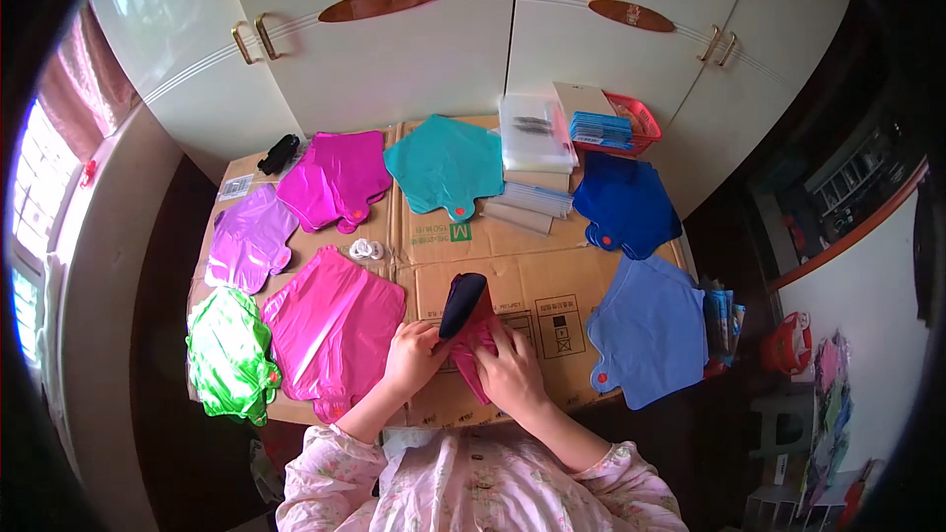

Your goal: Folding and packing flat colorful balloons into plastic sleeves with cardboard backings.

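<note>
We have a cardboard-topped counter (pixel 443 261). A big pink sheet (pixel 335 325) lies by its front edge, left of middle. Near that edge's middle, our left hand (pixel 412 357) and right hand (pixel 514 374), fingers bent nearly closed, pinch a folded pink-and-dark piece (pixel 460 307).

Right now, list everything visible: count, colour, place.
Cardboard: one spread, brown, centre
Sheets: seven groups, pink, magenta, lilac, green, teal, two blues, on cardboard
Plastic: one stack, clear, back
Basket: one, red, back
Packets: several, blue, back
Coil: one, white, left
Bundle: one, black, back left
Cabinet: one, white, back
Curtain: one, pink, left
Window: one, bright, left
Clutter: several, mixed, right
Held foil: count unclear, dark and pink, centre
Sleeves: two, floral pink, front
Left hand, right hand: two, bare, centre
</note>
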Demonstrator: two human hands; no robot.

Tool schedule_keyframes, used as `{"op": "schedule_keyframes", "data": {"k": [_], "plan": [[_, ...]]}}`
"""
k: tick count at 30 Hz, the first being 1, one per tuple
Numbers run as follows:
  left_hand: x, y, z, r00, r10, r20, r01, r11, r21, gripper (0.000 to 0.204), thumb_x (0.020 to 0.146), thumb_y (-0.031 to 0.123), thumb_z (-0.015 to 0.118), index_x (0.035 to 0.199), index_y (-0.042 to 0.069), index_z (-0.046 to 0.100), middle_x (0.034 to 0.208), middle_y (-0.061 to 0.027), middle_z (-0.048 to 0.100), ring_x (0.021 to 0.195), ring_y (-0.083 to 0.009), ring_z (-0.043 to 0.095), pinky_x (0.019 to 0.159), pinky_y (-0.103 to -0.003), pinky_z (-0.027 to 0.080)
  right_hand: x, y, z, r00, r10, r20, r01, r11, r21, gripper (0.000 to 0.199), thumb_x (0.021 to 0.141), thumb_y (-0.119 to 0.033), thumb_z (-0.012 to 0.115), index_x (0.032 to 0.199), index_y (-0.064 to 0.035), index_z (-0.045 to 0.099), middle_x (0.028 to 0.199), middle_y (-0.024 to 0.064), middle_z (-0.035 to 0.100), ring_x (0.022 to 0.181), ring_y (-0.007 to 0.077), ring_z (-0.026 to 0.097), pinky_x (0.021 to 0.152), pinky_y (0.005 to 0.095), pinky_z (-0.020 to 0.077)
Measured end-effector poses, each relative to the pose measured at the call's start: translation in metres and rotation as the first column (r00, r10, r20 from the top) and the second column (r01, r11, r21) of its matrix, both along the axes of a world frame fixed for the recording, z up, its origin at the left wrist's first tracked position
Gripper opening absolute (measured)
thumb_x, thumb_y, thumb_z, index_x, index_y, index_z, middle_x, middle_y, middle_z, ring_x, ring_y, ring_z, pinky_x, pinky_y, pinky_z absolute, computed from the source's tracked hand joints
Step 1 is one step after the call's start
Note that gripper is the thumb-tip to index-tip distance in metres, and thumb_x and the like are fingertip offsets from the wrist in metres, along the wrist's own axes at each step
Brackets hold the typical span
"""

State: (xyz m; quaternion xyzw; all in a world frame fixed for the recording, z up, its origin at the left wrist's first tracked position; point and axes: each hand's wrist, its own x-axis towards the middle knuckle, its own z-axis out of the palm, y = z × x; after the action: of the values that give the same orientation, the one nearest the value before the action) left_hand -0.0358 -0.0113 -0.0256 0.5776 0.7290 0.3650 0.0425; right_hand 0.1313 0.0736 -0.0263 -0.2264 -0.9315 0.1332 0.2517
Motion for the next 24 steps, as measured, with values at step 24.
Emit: {"op": "schedule_keyframes", "data": {"k": [24], "plan": [[0.001, -0.002, 0.015, 0.967, -0.127, -0.223, 0.088, 0.98, -0.178, 0.016, 0.072, 0.012, 0.066, 0.085, 0.005, 0.061, 0.076, -0.0104, 0.058, 0.077, -0.0303, 0.06, 0.073, -0.041, 0.048, -0.003, 0.0, -0.008, 0.998, 0.053, -0.047, -0.049, 0.996, 0.075, 0.026, 0.078, -0.016, 0.062, 0.104, -0.0145, 0.067, 0.108, 0.0096, 0.059, 0.101, 0.0293, 0.055, 0.083, 0.0415, 0.0479]]}}
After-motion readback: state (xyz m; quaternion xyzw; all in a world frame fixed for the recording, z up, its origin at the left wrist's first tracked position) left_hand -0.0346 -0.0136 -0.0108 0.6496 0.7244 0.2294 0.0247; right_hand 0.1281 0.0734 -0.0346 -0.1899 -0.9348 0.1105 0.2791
